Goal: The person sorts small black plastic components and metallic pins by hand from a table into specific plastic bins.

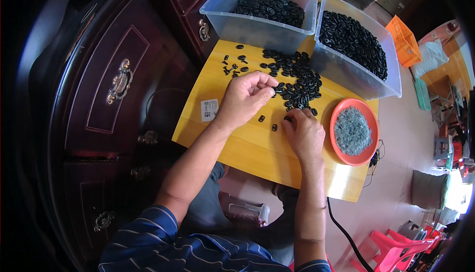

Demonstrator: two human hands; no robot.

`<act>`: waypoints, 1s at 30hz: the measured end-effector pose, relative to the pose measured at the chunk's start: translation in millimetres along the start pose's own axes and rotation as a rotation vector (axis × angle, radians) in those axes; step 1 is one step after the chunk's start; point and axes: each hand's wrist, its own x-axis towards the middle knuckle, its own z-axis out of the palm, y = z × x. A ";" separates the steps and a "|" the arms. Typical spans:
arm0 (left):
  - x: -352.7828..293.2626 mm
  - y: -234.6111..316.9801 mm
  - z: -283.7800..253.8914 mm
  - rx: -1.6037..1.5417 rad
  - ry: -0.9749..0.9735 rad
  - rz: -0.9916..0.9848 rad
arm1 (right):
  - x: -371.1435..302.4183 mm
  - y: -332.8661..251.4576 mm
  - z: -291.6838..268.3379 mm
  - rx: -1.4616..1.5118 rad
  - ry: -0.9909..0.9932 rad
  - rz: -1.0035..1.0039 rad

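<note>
My left hand (249, 95) is over the yellow table (237, 146), its thumb and forefinger pinching a small black oval plastic part (277, 89). My right hand (305, 132) rests lower and to the right, fingers curled down at the near edge of a pile of black oval parts (302, 81). A dark bit shows at its fingertips, too covered to make out fully. Two small black pieces (261, 118) lie between my hands. Beyond my left hand, several loose black parts (235, 68) are scattered.
Two clear plastic bins (267, 28) (341, 76) full of black parts stand at the table's far side. An orange-red bowl (334, 149) of small clear pieces sits at the right edge. A white label (209, 110) lies at left, beside dark wooden drawers (118, 81).
</note>
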 end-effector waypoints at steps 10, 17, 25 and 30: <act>-0.9 -2.0 -3.8 0.061 -0.011 0.002 | -2.9 -4.5 3.6 -0.106 0.043 -0.032; -0.5 -2.2 -3.2 0.042 0.014 -0.020 | -2.7 -2.6 4.5 -0.067 0.041 -0.040; -0.3 -4.2 4.3 0.036 0.002 -0.009 | -1.3 -0.1 8.0 -0.100 0.021 -0.017; 0.2 -5.3 7.1 0.041 -0.012 -0.017 | -2.1 -0.3 9.1 -0.068 0.050 -0.021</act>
